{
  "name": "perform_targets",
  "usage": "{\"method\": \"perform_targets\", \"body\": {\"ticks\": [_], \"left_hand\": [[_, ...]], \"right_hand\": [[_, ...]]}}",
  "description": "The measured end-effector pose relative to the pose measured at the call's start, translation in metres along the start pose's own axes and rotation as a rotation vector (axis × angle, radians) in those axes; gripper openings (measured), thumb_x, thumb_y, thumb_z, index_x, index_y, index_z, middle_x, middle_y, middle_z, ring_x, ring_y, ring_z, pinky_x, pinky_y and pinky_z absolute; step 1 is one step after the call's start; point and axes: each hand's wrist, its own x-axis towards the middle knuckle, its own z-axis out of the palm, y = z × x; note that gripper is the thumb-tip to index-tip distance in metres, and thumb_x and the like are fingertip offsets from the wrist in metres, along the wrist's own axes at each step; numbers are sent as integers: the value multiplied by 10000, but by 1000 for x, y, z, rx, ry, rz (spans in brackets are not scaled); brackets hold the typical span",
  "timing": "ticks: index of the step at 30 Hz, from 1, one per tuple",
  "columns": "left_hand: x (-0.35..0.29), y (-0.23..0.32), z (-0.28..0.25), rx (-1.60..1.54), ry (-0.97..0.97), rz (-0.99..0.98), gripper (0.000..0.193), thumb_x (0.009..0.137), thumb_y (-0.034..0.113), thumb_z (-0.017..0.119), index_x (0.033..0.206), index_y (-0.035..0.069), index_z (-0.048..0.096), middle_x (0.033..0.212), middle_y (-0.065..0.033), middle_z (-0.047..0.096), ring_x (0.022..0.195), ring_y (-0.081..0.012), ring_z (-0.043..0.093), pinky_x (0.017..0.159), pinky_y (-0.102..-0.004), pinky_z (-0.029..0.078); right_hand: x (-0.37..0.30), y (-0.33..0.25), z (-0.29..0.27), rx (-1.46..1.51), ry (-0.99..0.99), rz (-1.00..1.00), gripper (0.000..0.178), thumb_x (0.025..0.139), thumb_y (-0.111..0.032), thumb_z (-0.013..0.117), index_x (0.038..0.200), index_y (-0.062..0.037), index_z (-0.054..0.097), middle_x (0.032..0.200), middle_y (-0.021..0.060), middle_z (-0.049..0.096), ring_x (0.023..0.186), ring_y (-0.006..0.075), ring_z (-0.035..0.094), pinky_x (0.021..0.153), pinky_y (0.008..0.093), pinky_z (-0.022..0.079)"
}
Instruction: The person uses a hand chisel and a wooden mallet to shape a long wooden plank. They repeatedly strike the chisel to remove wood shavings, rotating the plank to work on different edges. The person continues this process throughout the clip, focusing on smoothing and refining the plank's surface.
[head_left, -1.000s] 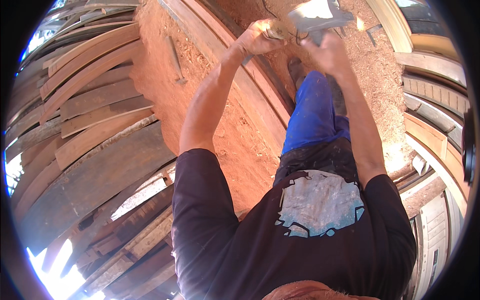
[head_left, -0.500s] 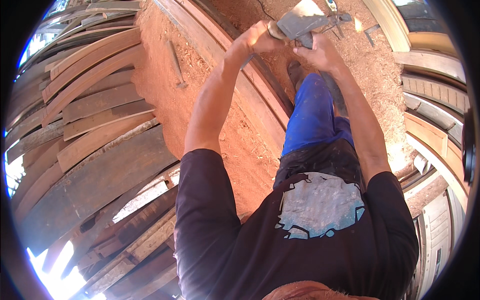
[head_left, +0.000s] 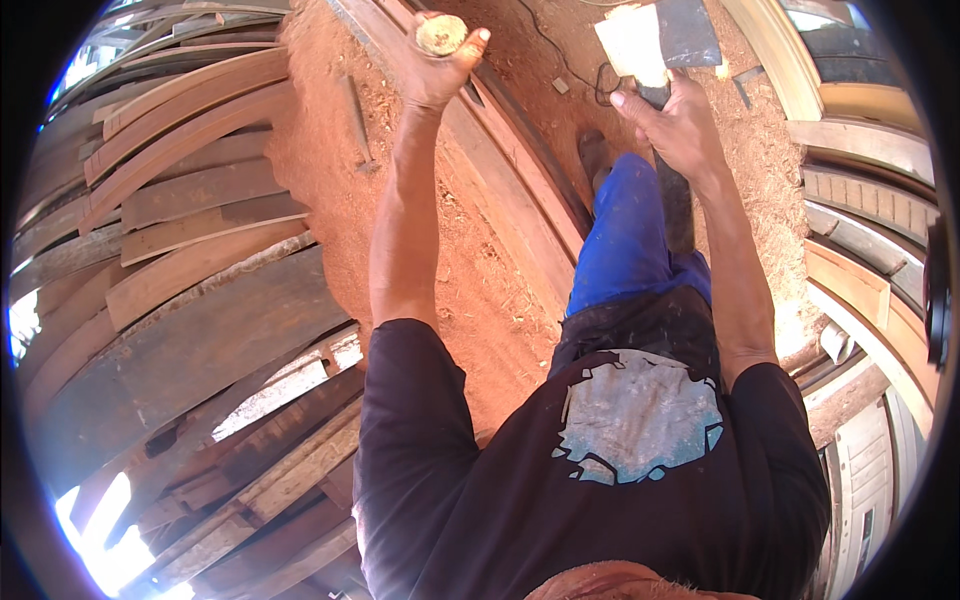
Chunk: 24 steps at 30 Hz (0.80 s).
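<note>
My left hand point(head_left: 432, 75) is raised at the upper middle, over long timber beams. It grips a small round block point(head_left: 441, 36) with a rough yellowish face, and its thumb stands out to the side. My right hand point(head_left: 680, 122) is closed round the dark neck of a broad-bladed tool point(head_left: 690, 38). Part of that flat blade shines bright white and part is dark grey; whether it is an axe or an adze I cannot tell. The block and the blade are well apart. A long dark shape, perhaps the tool's handle, runs down beside my blue-trousered leg point(head_left: 622, 230).
Long timber beams point(head_left: 520, 190) cross the sawdust-covered ground point(head_left: 480, 290). A hammer-like tool point(head_left: 357, 125) lies left of them. Stacked boards point(head_left: 200, 230) fill the left side, and more planks point(head_left: 860, 190) line the right. A thin dark cable point(head_left: 550, 48) curls at the top.
My left hand has moved away from the blade, up and to the left, with the round block. My right hand and the tool have shifted right, and the blade has turned.
</note>
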Motion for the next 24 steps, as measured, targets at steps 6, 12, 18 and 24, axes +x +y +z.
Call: {"method": "perform_targets", "body": {"ticks": [6, 12, 18, 24], "left_hand": [[-36, -22, -28, 63, -154, -103, 318, 765, 183, 865, 962, 66, 644, 818, -9, 689, 756, -107, 648, 699, -297, 547], [-56, -10, -36, 88, -185, 60, 286, 787, 141, 847, 986, 68, 655, 882, -9, 708, 816, -107, 659, 732, -288, 553], [-52, -1, -40, -50, -215, 54, 375, 792, 91, 832, 1137, 53, 691, 1030, -37, 755, 948, -126, 701, 824, -295, 582], [-62, -16, -35, 75, 305, -214, 230, 816, 24, 778, 1025, 40, 683, 929, -41, 728, 831, -114, 698, 688, -303, 583]], "right_hand": [[-9, -63, 21, -225, 7, -222, 395, 915, -255, 790, 1126, 51, 657, 897, 154, 715, 797, 219, 690, 731, 360, 575], [-7, -87, 67, -400, 1, -482, 419, 940, -266, 731, 1255, -8, 632, 1123, 182, 747, 1000, 368, 725, 901, 446, 553], [17, -78, 107, -775, -272, -182, 347, 954, -220, 698, 1185, 35, 656, 860, 213, 735, 756, 347, 710, 750, 491, 573], [-9, -81, 92, -520, -374, -253, 360, 977, -256, 713, 1201, 23, 675, 1021, 191, 734, 868, 245, 682, 846, 422, 556]]}}
